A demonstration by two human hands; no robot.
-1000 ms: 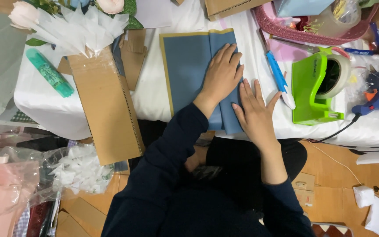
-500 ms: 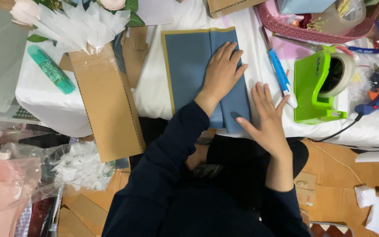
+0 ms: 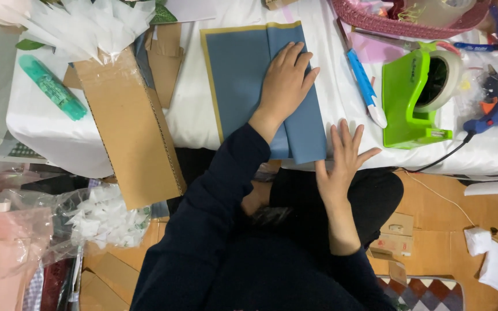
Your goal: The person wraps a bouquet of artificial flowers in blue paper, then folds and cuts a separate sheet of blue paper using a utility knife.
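A blue paper sheet with a gold border point(image 3: 237, 75) lies on the white-covered table point(image 3: 197, 115), its right part folded over into a long flap point(image 3: 306, 132). My left hand point(image 3: 286, 80) lies flat, palm down, on the fold, fingers pointing away from me. My right hand point(image 3: 341, 155) is open with fingers spread at the table's near edge, just right of the flap's lower end and touching or almost touching it. Both arms wear dark blue sleeves.
A green tape dispenser point(image 3: 416, 98) stands right of my right hand, with a blue-and-white pen point(image 3: 364, 86) between it and the paper. A blue glue gun point(image 3: 497, 103) and a pink basket point(image 3: 410, 23) lie far right. A long cardboard box point(image 3: 128, 126), a green tube point(image 3: 53, 86) and white tissue point(image 3: 87, 23) are on the left.
My right hand has slid off the blue paper, right and toward me, to the table's edge. My left hand stays flat on the fold.
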